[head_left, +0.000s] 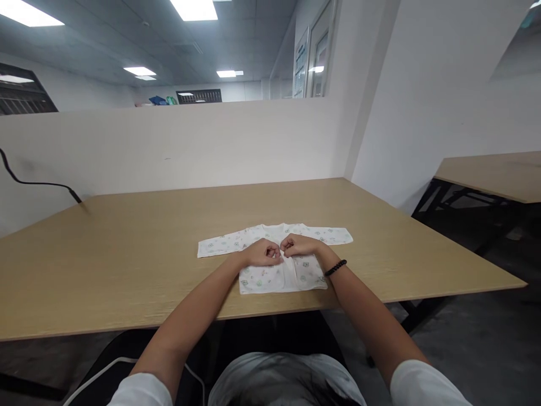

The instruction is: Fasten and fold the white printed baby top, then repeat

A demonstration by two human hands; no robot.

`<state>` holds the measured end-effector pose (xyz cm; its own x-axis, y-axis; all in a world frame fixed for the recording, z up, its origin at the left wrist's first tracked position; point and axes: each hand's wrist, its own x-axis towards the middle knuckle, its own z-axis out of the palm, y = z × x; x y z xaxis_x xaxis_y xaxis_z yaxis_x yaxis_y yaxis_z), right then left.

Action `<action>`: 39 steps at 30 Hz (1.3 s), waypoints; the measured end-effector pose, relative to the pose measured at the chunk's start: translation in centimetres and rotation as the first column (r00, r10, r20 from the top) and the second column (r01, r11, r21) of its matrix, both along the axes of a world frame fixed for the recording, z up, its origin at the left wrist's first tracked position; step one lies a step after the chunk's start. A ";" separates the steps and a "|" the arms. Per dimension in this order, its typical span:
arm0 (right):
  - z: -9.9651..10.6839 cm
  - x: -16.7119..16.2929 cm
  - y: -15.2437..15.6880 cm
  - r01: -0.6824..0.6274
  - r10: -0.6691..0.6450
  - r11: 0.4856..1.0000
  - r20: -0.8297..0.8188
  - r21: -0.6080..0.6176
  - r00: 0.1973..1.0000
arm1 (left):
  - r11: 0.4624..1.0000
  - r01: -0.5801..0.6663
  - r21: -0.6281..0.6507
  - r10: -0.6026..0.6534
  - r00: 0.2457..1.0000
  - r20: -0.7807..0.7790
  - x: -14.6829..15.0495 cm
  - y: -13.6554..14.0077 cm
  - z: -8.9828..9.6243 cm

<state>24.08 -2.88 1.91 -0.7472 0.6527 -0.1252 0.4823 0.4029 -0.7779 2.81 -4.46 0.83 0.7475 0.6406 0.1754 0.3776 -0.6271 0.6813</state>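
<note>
A black cable (38, 183) trails onto the far left corner of the surface (139, 248), well apart from the work, and a second table (490, 175) stands off to the right; nothing lies between the hands and the shirt (270, 256). The shirt is small, white with a faint green print, spread flat near the front edge with both sleeves out sideways. The left hand (264, 252) and right hand (296, 245), a dark bracelet (335, 268) at its wrist, are curled nearly closed, each pinching the fabric at the middle seam, knuckles almost touching. The surface is pale wood, backed by a low white partition (177, 141) in an office lit by ceiling panels.
</note>
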 end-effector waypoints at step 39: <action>0.3 -0.1 -0.7 0.031 -0.040 0.992 -0.069 -0.124 0.997 | 0.919 0.107 -0.379 -0.083 0.993 0.078 -0.7 1.5 -0.4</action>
<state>24.01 -3.63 2.18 -0.7336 0.6620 -0.1532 0.4363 0.2860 -0.8531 2.06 -2.93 0.48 0.8039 0.5943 -0.0227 0.2806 -0.3454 0.8955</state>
